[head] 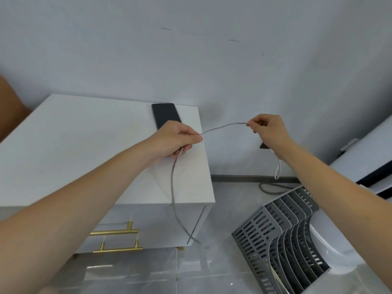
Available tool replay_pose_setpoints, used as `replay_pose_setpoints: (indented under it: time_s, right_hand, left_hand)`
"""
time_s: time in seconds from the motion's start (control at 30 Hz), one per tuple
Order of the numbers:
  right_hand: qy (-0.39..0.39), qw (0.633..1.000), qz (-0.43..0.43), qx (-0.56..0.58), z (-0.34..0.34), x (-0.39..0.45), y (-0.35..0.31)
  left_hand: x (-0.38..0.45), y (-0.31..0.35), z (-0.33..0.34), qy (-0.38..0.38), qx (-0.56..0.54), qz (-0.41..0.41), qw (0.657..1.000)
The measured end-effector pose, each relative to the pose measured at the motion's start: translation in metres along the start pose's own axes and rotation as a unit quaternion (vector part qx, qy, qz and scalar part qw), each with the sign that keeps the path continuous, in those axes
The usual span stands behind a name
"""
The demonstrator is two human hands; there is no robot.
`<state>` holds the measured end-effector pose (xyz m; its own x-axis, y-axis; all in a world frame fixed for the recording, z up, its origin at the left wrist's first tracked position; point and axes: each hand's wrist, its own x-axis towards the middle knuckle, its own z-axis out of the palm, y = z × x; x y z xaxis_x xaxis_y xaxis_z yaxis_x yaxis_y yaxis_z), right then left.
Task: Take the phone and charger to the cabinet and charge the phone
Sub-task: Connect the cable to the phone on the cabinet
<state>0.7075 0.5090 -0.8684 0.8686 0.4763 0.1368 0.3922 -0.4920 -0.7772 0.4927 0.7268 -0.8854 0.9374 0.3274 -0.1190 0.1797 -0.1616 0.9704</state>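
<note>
A black phone lies flat at the back right of the white cabinet top, partly hidden behind my left hand. Both hands hold a grey charger cable stretched in an arc between them. My left hand grips it over the cabinet's right edge, and a long length hangs down past the cabinet front toward the floor. My right hand pinches the cable right of the cabinet, in front of the wall. A short white loop dangles below that hand. A dark block shows just under it.
The cabinet has drawers with gold bar handles. A grey slotted file rack stands on the tiled floor at the right, beside a white rounded object. A dark cord lies along the baseboard. A brown panel is at the left.
</note>
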Motion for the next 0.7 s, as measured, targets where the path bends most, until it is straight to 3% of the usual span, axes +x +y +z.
replay_pose_setpoints:
  time_s: [0.1, 0.2, 0.4, 0.5, 0.6, 0.7]
  right_hand:
    - [0.053, 0.998, 0.024, -0.010, -0.007, 0.002, 0.003]
    - [0.056, 0.998, 0.023, -0.032, -0.004, -0.006, -0.004]
    - [0.034, 0.987, -0.134, -0.082, 0.035, -0.066, -0.050]
    - [-0.027, 0.985, -0.163, -0.052, 0.052, -0.091, -0.066]
    - [-0.134, 0.984, -0.121, -0.001, 0.058, -0.099, -0.071]
    - [-0.145, 0.983, -0.113, -0.022, 0.055, -0.098, -0.060]
  left_hand:
    - [-0.018, -0.005, -0.017, -0.043, 0.008, -0.026, 0.999]
    - [-0.024, -0.004, -0.024, -0.013, -0.025, -0.014, 1.000]
    - [-0.009, 0.013, -0.027, 0.098, -0.095, 0.014, 0.991]
    - [0.000, 0.019, -0.023, 0.134, -0.133, 0.012, 0.982]
    - [0.008, 0.021, -0.022, 0.168, -0.177, 0.012, 0.970]
    - [0.013, 0.018, -0.024, 0.178, -0.206, 0.015, 0.962]
